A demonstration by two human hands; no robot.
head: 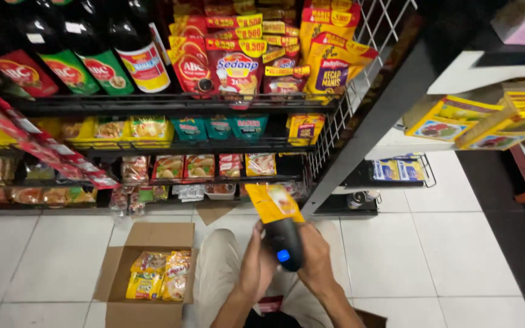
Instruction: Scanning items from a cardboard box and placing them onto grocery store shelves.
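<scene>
While the left hand (257,262) holds a flat yellow sachet (273,203) upright over the knees, the right hand (313,255) grips a black handheld scanner (284,243) just beneath it, near the open cardboard box (147,276) on the floor. Scanning seems in progress; the scanner's window must face the sachet's code.

Yellow sachet (273,203) lower end hidden behind black scanner (284,242); cardboard box (147,276) cut by bottom edge; left hand (257,262) fingers hidden.
</scene>
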